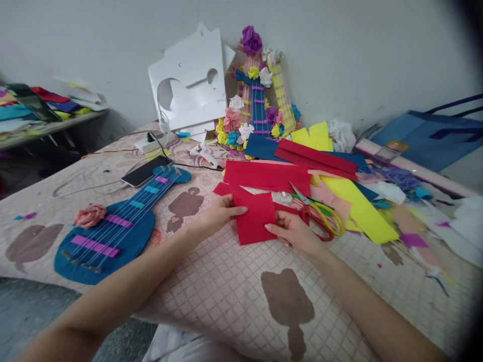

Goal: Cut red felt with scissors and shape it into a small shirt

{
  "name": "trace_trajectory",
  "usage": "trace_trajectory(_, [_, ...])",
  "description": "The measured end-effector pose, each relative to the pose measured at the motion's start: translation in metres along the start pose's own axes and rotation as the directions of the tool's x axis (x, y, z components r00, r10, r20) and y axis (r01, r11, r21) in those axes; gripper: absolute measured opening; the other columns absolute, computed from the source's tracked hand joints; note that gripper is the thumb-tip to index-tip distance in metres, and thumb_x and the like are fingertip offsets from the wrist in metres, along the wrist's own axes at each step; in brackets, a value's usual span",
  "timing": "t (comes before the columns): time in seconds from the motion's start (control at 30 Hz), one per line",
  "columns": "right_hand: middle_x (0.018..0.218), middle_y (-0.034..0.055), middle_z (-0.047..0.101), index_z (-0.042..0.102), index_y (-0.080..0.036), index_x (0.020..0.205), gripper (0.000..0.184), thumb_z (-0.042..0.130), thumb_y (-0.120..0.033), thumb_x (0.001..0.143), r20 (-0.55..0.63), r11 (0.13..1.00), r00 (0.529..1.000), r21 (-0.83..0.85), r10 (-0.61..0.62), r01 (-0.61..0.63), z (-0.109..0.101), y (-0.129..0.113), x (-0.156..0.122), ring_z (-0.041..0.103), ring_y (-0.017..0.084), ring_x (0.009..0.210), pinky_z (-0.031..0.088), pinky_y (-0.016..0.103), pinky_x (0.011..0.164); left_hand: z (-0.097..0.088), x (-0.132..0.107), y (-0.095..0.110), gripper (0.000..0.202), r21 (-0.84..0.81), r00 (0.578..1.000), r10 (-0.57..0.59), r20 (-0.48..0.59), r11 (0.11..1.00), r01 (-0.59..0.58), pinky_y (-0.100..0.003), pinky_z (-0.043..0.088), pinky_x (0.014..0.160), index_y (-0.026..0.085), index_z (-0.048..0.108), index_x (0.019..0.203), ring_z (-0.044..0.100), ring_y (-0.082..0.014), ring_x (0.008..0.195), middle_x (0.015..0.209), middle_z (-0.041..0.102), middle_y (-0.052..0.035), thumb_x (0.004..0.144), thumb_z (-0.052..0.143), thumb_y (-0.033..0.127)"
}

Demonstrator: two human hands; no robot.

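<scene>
Between my two hands is a red paper piece [254, 221], roughly square, held above the patterned table cover. My left hand [222, 213] pinches its upper left edge, thumb on the front. At its right edge my right hand [292, 229] grips it between thumb and fingers. Just beyond lies a larger folded red sheet [264, 175]. Scissors with yellow handles [328, 216] and a pair with red handles [324, 232] lie close to my right hand. A blue paper guitar [124, 226] with purple and light-blue strips, strings and a pink paper flower rests on the left.
Behind are a glue gun [206, 155], a black phone [145, 171], a power strip [154, 143] and a white foam board [188, 83] against the wall. Decorated paper guitars [258, 100] lean there. Yellow paper [358, 208] and scraps cover the right; a blue bag [433, 136] stands beyond.
</scene>
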State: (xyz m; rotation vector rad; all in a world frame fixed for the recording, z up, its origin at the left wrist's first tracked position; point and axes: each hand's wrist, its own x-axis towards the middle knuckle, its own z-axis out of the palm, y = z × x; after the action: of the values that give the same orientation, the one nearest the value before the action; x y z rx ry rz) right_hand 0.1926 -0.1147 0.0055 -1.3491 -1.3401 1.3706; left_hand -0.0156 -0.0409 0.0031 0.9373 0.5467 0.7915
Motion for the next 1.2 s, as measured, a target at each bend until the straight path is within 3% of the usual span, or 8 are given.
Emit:
trace_trajectory(0.3, [0.083,0.0018,0.068,0.064,-0.02,0.088,0.029,0.073,-0.04,0.069,-0.167,0.996,0.985,0.068,-0.039,0.051,0.0,0.004,0.002,0.057,0.013,0.064,0.043,0.026,0.055,0.002,0.003,0.0,0.026,-0.248,0.98,-0.028,-0.196,0.969,-0.022,-0.027,0.05,0.075,0.013,0.065,0.089,0.065,-0.0139,0.078,0.093,0.071,-0.0053,0.066,0.075,0.007])
trace_trajectory(0.43, [0.089,0.0011,0.069,0.061,-0.025,0.087,0.019,0.069,-0.035,0.073,-0.332,0.958,0.932,0.19,-0.144,0.215,-0.005,0.007,0.007,0.064,0.019,0.084,0.05,0.034,0.076,0.007,-0.001,-0.005,0.032,-0.254,0.987,-0.04,-0.153,0.967,-0.001,-0.028,0.05,0.076,0.015,0.063,0.096,0.065,-0.0142,0.08,0.097,0.07,-0.005,0.066,0.076,0.009])
trace_trajectory(0.57, [0.086,-0.0009,0.068,0.06,-0.029,0.084,0.015,0.07,-0.033,0.073,-0.409,0.952,0.896,0.167,-0.171,0.257,-0.016,-0.003,0.007,0.065,0.019,0.077,0.053,0.035,0.068,0.0,0.003,-0.001,0.031,-0.179,0.999,-0.025,-0.039,0.984,0.018,-0.028,0.051,0.074,0.014,0.062,0.099,0.065,-0.0137,0.078,0.096,0.068,-0.0076,0.072,0.075,0.019])
trace_trajectory(0.7, [0.08,-0.0028,0.069,0.064,-0.033,0.085,0.022,0.075,-0.037,0.066,-0.355,0.955,0.929,0.223,-0.107,0.195,-0.03,-0.015,-0.001,0.063,0.016,0.061,0.052,0.029,0.049,-0.022,0.006,0.017,0.04,-0.174,0.99,-0.109,0.095,0.977,0.124,-0.028,0.051,0.07,0.015,0.059,0.106,0.066,-0.0152,0.073,0.089,0.068,-0.0086,0.083,0.06,0.048])
trace_trajectory(0.83, [0.078,-0.0017,0.071,0.066,-0.036,0.086,0.031,0.079,-0.043,0.059,-0.315,0.956,0.946,0.248,-0.075,0.158,-0.032,-0.019,-0.008,0.066,0.02,0.061,0.052,0.031,0.047,-0.041,0.003,0.032,0.084,-0.123,0.902,-0.31,0.3,0.925,0.359,-0.03,0.049,0.065,0.009,0.059,0.112,0.066,-0.0234,0.078,0.086,0.069,-0.0142,0.078,0.028,0.079])
trace_trajectory(0.93, [0.078,-0.0013,0.072,0.065,-0.033,0.085,0.031,0.079,-0.043,0.06,-0.215,0.966,0.976,0.256,0.028,0.028,-0.028,-0.016,-0.006,0.067,0.02,0.066,0.054,0.031,0.055,-0.046,0.006,0.03,0.091,-0.121,0.89,-0.318,0.328,0.92,0.373,-0.032,0.049,0.073,0.006,0.063,0.109,0.065,-0.0241,0.082,0.083,0.069,-0.0148,0.079,0.017,0.08])
trace_trajectory(1.1, [0.082,-0.0002,0.07,0.063,-0.024,0.083,0.031,0.08,-0.04,0.063,-0.116,0.985,0.983,0.117,0.141,-0.127,-0.021,-0.004,0.0,0.064,0.016,0.075,0.053,0.025,0.068,-0.036,0.019,0.01,0.084,0.099,0.766,-0.418,0.489,0.899,0.427,-0.032,0.048,0.074,0.012,0.061,0.116,0.064,-0.0212,0.082,0.085,0.069,-0.0108,0.079,0.028,0.079])
trace_trajectory(1.2, [0.087,0.0022,0.069,0.063,-0.023,0.086,0.032,0.076,-0.046,0.068,-0.056,0.994,0.994,-0.045,0.093,-0.096,-0.018,0.002,0.003,0.063,0.019,0.084,0.053,0.029,0.075,-0.021,0.017,0.002,0.064,0.289,0.802,-0.425,0.42,0.9,0.326,-0.027,0.047,0.07,0.017,0.064,0.111,0.063,-0.0165,0.076,0.082,0.068,-0.0053,0.075,0.053,0.069])
